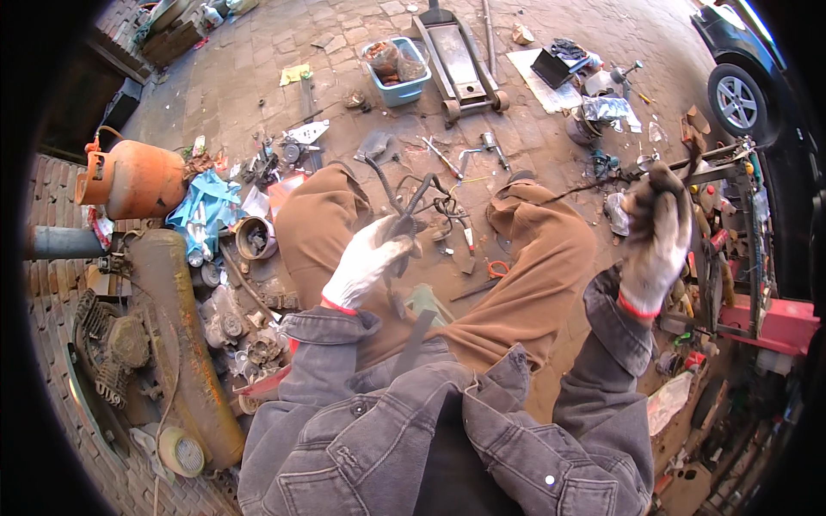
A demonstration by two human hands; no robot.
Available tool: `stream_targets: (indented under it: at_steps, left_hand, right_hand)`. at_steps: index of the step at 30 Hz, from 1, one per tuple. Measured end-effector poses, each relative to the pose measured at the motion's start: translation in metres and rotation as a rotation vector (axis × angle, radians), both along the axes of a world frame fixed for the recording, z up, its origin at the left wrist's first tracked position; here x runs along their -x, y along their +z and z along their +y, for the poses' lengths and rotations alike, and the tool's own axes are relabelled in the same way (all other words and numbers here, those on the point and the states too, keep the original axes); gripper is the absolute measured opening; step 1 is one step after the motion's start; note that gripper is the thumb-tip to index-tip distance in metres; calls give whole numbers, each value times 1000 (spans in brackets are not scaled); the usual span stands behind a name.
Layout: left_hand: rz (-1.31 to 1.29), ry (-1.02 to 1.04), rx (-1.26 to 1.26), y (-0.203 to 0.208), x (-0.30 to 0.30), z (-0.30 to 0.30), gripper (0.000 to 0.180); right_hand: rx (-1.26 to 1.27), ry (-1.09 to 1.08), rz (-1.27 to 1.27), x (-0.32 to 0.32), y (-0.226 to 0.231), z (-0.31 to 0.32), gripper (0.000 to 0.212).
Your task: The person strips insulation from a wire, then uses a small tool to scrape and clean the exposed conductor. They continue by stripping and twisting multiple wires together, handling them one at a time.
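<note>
My left hand (368,265), in a white glove with a red cuff, is closed around a black wiring harness (419,196) above my lap. Loops of its corrugated sleeve and thin wires stick out beyond the fingers, between my knees. Raised at the right, my right hand (661,230) wears a matching glove, blackened over the fingers. Its fingers are curled on a thin dark strip (589,186) that trails off toward my right knee; motion blur hides what kind it is. On the ground past my left hand lie a screwdriver (469,241) and orange-handled scissors (496,271).
An orange gas cylinder (142,181) and a rusty tank (176,344) stand at the left amid scattered parts. Ahead are a blue basket (403,93) and a floor jack (456,64). A cluttered metal rack (731,224) is close by my right arm, with a dark car (748,60) behind.
</note>
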State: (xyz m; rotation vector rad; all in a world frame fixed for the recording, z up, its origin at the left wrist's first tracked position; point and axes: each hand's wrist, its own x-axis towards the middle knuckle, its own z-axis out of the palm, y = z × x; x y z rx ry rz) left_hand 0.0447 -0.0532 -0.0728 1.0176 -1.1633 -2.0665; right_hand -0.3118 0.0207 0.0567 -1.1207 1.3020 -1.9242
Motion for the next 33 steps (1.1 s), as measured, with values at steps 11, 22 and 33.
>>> stream_targets:
  at_steps: [11, 22, 33]
  left_hand:
    - [-87, 31, 33, -6, 2, 7, 29]
    - [-60, -14, -32, -9, 4, 4, 33]
    - [-115, 3, -23, -13, 6, 7, 35]
  right_hand:
    - [-281, -217, 258, 76, -41, -82, 31]
    - [-739, -244, 1012, 188, -97, -76, 68]
    - [-861, -523, 908, 259, -147, -44, 80]
